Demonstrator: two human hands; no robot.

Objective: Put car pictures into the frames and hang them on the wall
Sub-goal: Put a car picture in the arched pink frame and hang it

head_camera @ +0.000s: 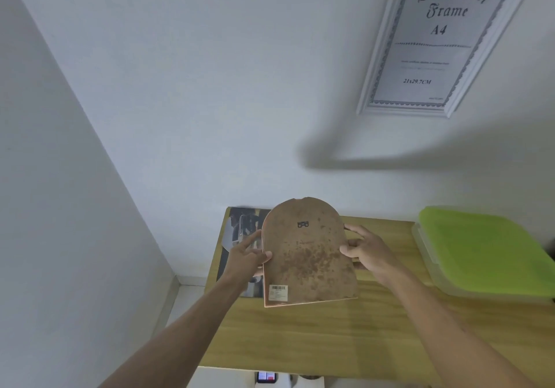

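**Arched frame, back side up, held over the table**

We hold one arched frame at centre, brown stained backing toward us, barcode label at its lower left. Our left hand pinches its left edge, thumb on the backing; our right hand grips its right edge. Car picture lies on the wooden table, left of centre. Document frame hangs upper right. Green-lidded box sits at right.

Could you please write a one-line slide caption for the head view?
Both hands hold an arched frame, back facing up, above the wooden table.
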